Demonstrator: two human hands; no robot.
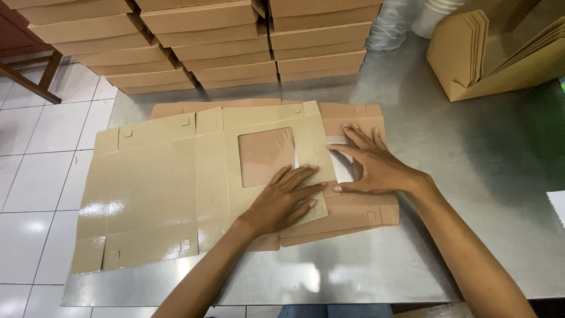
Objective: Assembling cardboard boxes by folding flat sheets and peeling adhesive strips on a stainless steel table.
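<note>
A flat brown cardboard box blank (153, 188) with a square clear window (266, 154) lies unfolded on the metal table (471, 176), on top of a pile of like blanks (353, 215). My left hand (282, 197) presses flat on the top blank's right panel just below the window, fingers spread. My right hand (371, 165) rests flat on the blank underneath, at the top blank's right edge, fingers spread toward the far side. The two hands' fingertips nearly touch. Neither hand grips anything.
Three tall stacks of folded brown boxes (218, 47) stand along the table's far edge. An open carton of folded blanks (494, 53) sits at the far right. White tiled floor (41, 153) lies left, with a wooden furniture leg (29, 76).
</note>
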